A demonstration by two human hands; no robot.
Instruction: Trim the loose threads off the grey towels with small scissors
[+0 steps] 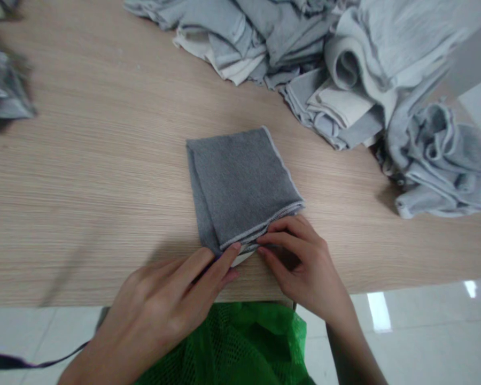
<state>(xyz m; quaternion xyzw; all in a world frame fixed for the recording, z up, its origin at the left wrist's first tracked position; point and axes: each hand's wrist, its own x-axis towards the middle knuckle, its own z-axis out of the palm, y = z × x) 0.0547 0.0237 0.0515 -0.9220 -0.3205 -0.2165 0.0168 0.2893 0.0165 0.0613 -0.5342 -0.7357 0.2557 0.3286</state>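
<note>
A dark grey cloth, folded into a rough square with pale stitched edges, lies on the wooden table in front of me. Its layers sit slightly offset along the left side. At its near corner, my left hand pinches the edge between fingers and thumb. Close by on the right, my right hand grips the same near edge, fingertips closed on the layers. A pale strip of fabric shows between the two hands. The exact hold of the left fingertips is partly hidden.
Heaped grey and cream cloths spread over the back of the table. More crumpled grey cloth lies at the right, and some grey fabric at the far left. Below the near edge hangs green mesh.
</note>
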